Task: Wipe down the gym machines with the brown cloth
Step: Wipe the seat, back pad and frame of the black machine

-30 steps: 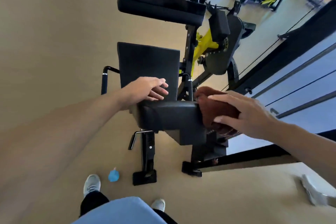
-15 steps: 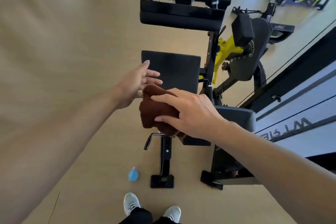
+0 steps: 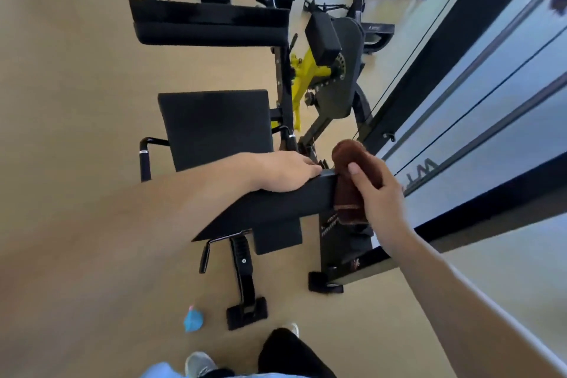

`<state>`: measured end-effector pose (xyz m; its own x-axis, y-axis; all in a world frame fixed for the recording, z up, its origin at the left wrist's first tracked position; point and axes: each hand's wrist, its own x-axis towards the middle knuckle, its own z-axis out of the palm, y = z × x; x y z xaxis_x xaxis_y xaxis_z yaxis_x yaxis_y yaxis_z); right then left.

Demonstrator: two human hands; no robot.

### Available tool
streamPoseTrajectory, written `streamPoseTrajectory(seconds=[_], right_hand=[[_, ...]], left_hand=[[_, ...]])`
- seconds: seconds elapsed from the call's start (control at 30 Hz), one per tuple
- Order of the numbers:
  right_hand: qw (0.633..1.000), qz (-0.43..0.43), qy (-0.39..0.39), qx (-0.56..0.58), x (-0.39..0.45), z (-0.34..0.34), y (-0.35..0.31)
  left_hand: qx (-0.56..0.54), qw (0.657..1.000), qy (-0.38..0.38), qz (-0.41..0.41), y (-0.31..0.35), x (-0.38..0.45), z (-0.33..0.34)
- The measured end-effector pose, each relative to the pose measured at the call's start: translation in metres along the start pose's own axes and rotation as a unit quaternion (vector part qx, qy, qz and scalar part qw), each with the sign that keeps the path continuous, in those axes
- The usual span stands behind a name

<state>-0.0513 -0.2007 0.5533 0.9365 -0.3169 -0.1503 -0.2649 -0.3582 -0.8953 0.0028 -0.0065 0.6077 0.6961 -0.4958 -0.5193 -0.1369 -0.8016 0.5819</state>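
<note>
Room: tan gym floor [image 3: 76, 86], with a glass wall [image 3: 506, 132] on the right and more black and yellow machines further back.
Machine in hand: a black padded backrest [image 3: 276, 202] of a seated machine, with its seat pad [image 3: 214, 126] beyond and a long roller pad [image 3: 211, 27] further off.
Left hand [image 3: 282, 172]: lies flat on the top edge of the backrest, fingers pressed together and curled over its far edge, steadying it.
Right hand [image 3: 374, 190]: fingers wrapped around the brown cloth [image 3: 349, 181], thumb on top, pressing it against the right end of the backrest.
Cloth: dark brown, thick and soft like a towel, bunched into a roll, its lower hem hanging below the hand.
Progress: I judge the backrest's side edge is being wiped now; no pad shows visible wetness or streaks, so what is already clean cannot be told.
Left to do: likely the seat, roller pad, handles and the other machines.
Floor item: a small blue bottle [image 3: 193, 321] stands near the feet.
</note>
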Motion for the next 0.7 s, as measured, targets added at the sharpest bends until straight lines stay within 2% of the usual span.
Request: streamPoseTrajectory(seconds=[0.07, 0.17, 0.23, 0.3, 0.47, 0.6, 0.7], right_hand=[[0.993, 0.095, -0.028, 0.071, 0.019, -0.003, 0.008], [0.947, 0.246, -0.123, 0.169, 0.045, -0.004, 0.022], [0.917, 0.290, -0.162, 0.220, 0.061, 0.001, 0.035], [0.901, 0.327, -0.163, 0.236, 0.080, 0.016, 0.047], [0.908, 0.317, -0.215, 0.170, 0.149, 0.069, 0.075], [0.895, 0.329, -0.263, 0.148, 0.197, 0.109, 0.113], [0.875, 0.355, -0.279, 0.177, 0.219, 0.135, 0.142]], left_hand=[[0.057, 0.998, -0.026, -0.005, 0.009, 0.012, -0.002], [0.031, 0.997, -0.066, -0.037, 0.013, 0.032, -0.006], [0.004, 0.995, -0.075, -0.066, 0.012, 0.049, -0.008], [0.000, 0.992, -0.082, -0.097, 0.007, 0.067, -0.009], [0.066, 0.972, -0.153, -0.165, -0.029, 0.133, -0.011], [0.095, 0.947, -0.184, -0.244, -0.061, 0.186, -0.005], [0.092, 0.933, -0.207, -0.278, -0.084, 0.216, 0.000]])
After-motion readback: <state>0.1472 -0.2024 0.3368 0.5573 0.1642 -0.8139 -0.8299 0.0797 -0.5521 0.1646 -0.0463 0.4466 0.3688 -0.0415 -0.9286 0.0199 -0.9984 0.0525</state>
